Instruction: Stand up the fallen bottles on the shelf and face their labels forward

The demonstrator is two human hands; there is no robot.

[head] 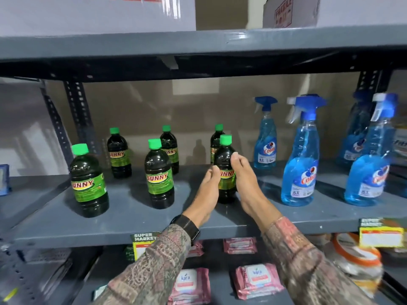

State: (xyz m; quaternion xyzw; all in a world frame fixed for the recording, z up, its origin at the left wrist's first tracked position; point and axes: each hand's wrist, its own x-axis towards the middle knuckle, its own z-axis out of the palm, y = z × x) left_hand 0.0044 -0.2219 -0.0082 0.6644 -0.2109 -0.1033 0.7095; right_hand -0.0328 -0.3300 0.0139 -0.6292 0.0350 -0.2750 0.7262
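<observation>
Several dark Sunny bottles with green caps stand upright on the grey shelf. My left hand and my right hand clasp the front right Sunny bottle from either side, its label partly showing between them. Other Sunny bottles stand at the front left, front middle, and behind, labels facing forward. No bottle lies on its side in view.
Blue Colin spray bottles stand at the right of the same shelf. Cardboard boxes sit on the shelf above. Pink wipe packs lie on the shelf below, with price tags on the shelf edge.
</observation>
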